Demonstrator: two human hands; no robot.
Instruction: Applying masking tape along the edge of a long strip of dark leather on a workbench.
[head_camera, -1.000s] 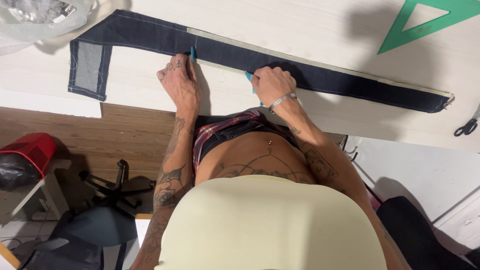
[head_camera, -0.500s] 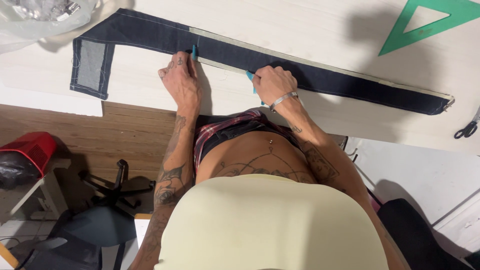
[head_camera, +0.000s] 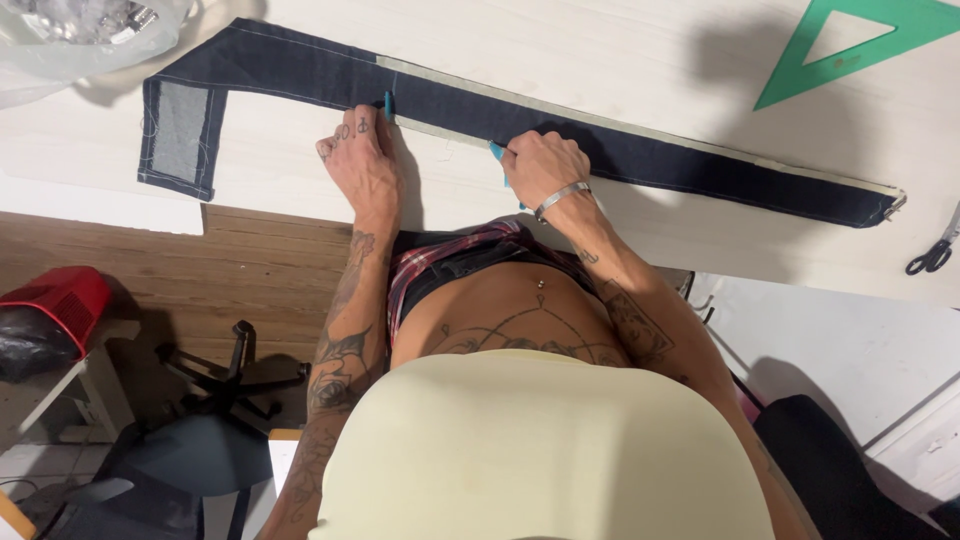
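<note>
Your left hand (head_camera: 358, 160) presses flat, fingers curled, on the near edge of the long dark denim strip (head_camera: 620, 150) lying across the white table (head_camera: 620, 60). Your right hand (head_camera: 540, 165) is closed around a small teal tool (head_camera: 497, 152) against that same edge. A green set square (head_camera: 870, 45) lies far right, and black scissors (head_camera: 935, 255) sit at the table's right edge.

Green set-square (head_camera: 862, 42) lay at table's (head_camera: 620, 40) far right corner; black scissors (head_camera: 935, 255) at right edge. Clear plastic bag (head_camera: 75, 35) sat top left. On floor: red box (head_camera: 45, 300), black office chair (head_camera: 215, 400).
</note>
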